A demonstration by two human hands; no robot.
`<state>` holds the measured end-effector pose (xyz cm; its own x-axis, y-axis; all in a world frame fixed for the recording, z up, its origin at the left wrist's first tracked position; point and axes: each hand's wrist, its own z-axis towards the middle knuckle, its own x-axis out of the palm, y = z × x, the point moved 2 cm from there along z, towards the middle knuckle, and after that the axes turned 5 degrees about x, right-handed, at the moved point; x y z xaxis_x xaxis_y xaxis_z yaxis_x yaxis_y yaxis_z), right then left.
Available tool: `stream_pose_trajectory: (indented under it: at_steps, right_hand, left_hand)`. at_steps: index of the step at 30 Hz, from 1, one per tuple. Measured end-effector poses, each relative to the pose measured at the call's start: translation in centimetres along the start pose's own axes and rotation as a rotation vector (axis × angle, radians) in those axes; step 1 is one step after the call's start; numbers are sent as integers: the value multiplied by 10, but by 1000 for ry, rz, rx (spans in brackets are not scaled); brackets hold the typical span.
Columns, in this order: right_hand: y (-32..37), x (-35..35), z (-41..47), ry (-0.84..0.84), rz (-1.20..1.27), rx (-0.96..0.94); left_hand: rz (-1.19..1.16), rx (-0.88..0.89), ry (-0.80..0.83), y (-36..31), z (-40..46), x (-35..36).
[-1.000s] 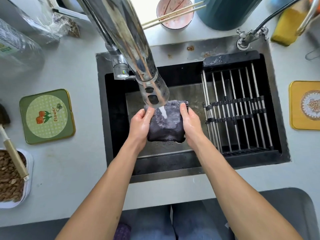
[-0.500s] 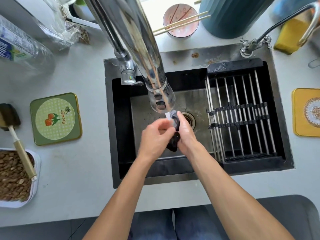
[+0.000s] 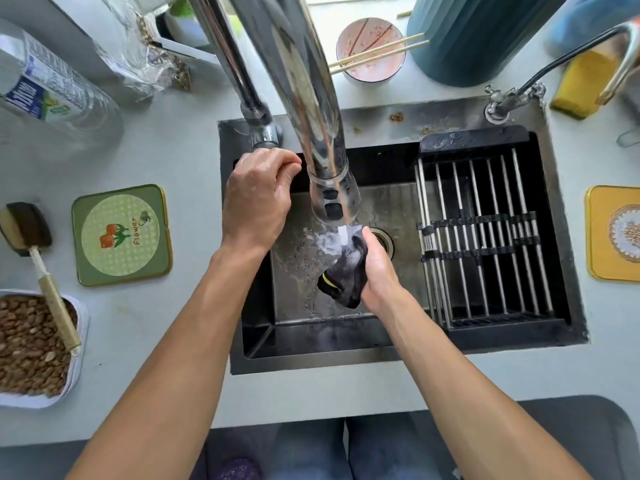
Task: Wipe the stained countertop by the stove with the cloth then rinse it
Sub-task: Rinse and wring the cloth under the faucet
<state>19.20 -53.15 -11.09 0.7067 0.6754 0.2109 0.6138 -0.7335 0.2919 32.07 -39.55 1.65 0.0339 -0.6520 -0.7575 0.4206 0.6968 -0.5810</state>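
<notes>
2 bare forearms reach in from the bottom edge, no sleeves showing on either, and no watch, ring or band on the left hand or right hand. Below, blue denim trousers cover both legs, with a purple slipper at the lower edge.

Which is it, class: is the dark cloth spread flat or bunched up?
Bunched up. The right hand grips the cloth as a crumpled wad under the faucet head, over the sink.
</notes>
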Motion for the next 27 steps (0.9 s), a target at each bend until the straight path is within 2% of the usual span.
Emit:
stream_pose_trajectory:
  at_steps: [5,9,11,14,15,16,19,20,21,25,27]
  right_hand:
    - [5,-5,-3,-27,33,29]
    - [8,-12,-9,-52,4,18]
    - [9,-15,-12,-57,20,17]
    - [10,-14,-19,-58,80,8]
    - [10,-14,-22,-58,90,13]
    - [9,-12,-26,-50,94,17]
    - [7,-2,-41,75,128,42]
    - [8,-1,-44,106,108,37]
    - [10,-1,-48,120,76,25]
    - [22,-8,-66,229,-14,45]
    - [27,-18,-70,274,-148,31]
  left_hand:
    - [-25,-68,90,6,25,0]
    - [-62,-116,97,7,37,2]
    - [-28,-112,9,5,28,0]
    - [-44,-160,-277,-5,-11,-1]
    - [-92,-210,-265,-7,-30,4]
    - [-191,-289,-161,-8,-50,14]
    - [-454,-529,497,-14,-104,55]
    - [-540,-577,657,-17,-115,66]
    - [-629,-625,741,-20,-120,73]
    - [-815,-749,820,-10,-123,84]
    - [-945,-871,901,-6,-125,85]
